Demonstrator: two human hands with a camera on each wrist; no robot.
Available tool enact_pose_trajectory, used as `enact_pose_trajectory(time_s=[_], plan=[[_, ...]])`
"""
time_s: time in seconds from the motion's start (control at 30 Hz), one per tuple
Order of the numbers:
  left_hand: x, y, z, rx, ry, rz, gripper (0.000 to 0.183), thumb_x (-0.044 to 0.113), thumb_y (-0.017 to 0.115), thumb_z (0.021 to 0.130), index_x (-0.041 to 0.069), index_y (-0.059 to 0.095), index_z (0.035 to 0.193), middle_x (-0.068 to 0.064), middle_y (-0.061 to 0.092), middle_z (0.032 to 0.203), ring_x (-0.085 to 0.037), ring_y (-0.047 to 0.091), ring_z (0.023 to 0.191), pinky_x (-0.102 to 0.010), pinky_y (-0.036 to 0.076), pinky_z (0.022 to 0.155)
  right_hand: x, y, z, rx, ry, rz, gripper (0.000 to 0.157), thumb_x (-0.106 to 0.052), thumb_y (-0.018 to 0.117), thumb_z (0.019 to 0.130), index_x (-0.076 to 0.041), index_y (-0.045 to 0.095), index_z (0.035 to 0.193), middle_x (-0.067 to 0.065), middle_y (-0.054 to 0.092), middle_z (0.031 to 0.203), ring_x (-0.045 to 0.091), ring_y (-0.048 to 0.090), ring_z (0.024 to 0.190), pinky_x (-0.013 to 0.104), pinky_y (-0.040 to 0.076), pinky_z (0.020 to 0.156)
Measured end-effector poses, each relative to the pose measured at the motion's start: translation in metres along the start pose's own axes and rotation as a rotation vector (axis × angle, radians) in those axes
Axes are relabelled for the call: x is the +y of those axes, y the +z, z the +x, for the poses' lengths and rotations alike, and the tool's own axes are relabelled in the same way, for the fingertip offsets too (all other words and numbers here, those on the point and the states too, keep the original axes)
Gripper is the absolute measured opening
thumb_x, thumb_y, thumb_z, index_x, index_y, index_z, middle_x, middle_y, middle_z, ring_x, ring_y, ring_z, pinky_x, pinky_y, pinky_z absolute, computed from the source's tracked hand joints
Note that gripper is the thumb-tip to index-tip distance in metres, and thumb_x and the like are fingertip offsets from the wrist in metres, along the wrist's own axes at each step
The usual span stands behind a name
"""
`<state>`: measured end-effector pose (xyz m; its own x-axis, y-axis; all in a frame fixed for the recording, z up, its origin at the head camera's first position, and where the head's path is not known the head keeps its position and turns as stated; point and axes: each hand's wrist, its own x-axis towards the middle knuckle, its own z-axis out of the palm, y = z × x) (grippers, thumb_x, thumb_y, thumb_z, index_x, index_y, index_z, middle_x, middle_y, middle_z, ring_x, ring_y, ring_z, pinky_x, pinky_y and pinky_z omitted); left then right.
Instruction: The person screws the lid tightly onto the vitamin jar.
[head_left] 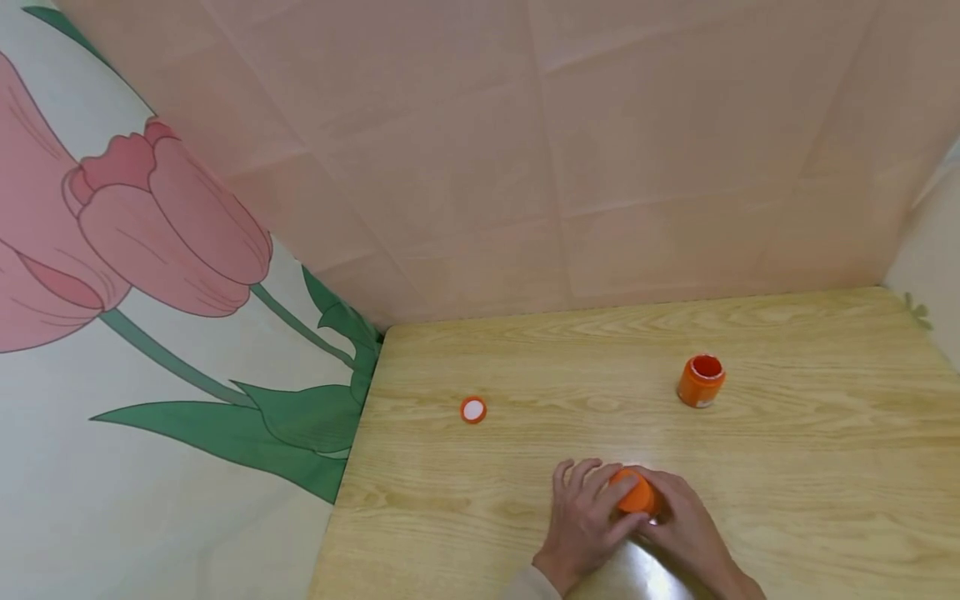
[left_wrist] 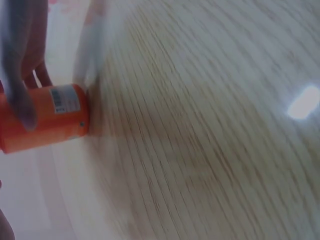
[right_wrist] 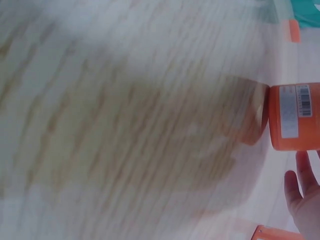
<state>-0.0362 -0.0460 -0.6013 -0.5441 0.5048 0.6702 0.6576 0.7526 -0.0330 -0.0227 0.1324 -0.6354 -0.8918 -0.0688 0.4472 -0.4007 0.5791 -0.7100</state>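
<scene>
An orange jar (head_left: 636,493) is held between both hands near the table's front edge. My left hand (head_left: 588,512) grips it from the left, its fingers over the top and its thumb on the near side. From the right, my right hand (head_left: 686,521) curls round it. In the left wrist view the thumb crosses the jar (left_wrist: 55,117), beside a white barcode label. The right wrist view shows the same jar (right_wrist: 295,117) with its label, and fingertips of the right hand (right_wrist: 307,200) beside it. Its upper end is cut off in both wrist views.
A second orange jar (head_left: 701,381) stands lidless at the back right. An orange lid with a white inner face (head_left: 473,409) lies to the left on the wood-grain table (head_left: 420,492). A beige cloth (head_left: 465,167) hangs behind, and a tulip-patterned cloth (head_left: 180,217) at the left.
</scene>
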Motion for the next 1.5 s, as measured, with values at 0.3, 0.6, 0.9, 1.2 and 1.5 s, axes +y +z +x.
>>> enact_pose_trajectory(time_s=[0.3, 0.6, 0.9, 1.2, 1.5], plan=[[-0.021, 0.004, -0.005, -0.098, 0.182, -0.037, 0.05, 0.053, 0.06, 0.091, 0.026, 0.061, 0.133, 0.005, 0.057, 0.144, -0.021, 0.055, 0.128, -0.036, 0.042, 0.102, 0.002, -0.007, 0.002, -0.07, 0.023, 0.031, 0.076, -0.012, 0.095, 0.049, -0.008, 0.067, 0.12, 0.01, 0.07, 0.108, -0.004, 0.052, 0.103, 0.003, 0.03, 0.092], [-0.012, 0.002, -0.001, -0.159, -0.017, -0.051, 0.068, 0.063, 0.063, 0.085, 0.022, 0.053, 0.139, -0.001, 0.055, 0.141, -0.019, 0.051, 0.129, -0.034, 0.04, 0.101, -0.002, -0.005, 0.003, -0.075, 0.076, -0.006, 0.072, -0.013, 0.095, 0.05, -0.009, 0.069, 0.118, 0.007, 0.071, 0.107, 0.004, 0.055, 0.099, 0.01, 0.034, 0.089], [0.007, -0.004, 0.012, -0.25, -0.288, 0.023, 0.078, 0.074, 0.058, 0.081, 0.023, 0.05, 0.14, 0.01, 0.061, 0.114, -0.009, 0.053, 0.107, -0.032, 0.038, 0.095, -0.004, 0.004, 0.004, -0.01, 0.048, -0.094, 0.069, -0.013, 0.093, 0.049, -0.01, 0.069, 0.114, 0.003, 0.071, 0.098, 0.02, 0.057, 0.091, 0.021, 0.037, 0.085], [0.001, 0.0, 0.012, -0.172, -0.188, -0.006, 0.061, 0.066, 0.062, 0.084, 0.026, 0.057, 0.13, 0.011, 0.061, 0.102, -0.007, 0.055, 0.097, -0.036, 0.039, 0.097, 0.0, 0.005, 0.005, 0.018, 0.003, -0.109, 0.073, -0.011, 0.092, 0.045, -0.005, 0.069, 0.114, 0.007, 0.071, 0.097, 0.023, 0.058, 0.09, 0.022, 0.039, 0.085], [-0.012, 0.0, 0.011, -0.125, -0.01, -0.071, 0.049, 0.063, 0.062, 0.087, 0.03, 0.066, 0.122, 0.011, 0.06, 0.103, -0.008, 0.053, 0.099, -0.035, 0.039, 0.096, 0.001, -0.002, 0.005, -0.059, 0.034, -0.041, 0.074, -0.014, 0.095, 0.047, -0.007, 0.068, 0.116, 0.007, 0.07, 0.105, 0.012, 0.055, 0.098, 0.01, 0.034, 0.09]])
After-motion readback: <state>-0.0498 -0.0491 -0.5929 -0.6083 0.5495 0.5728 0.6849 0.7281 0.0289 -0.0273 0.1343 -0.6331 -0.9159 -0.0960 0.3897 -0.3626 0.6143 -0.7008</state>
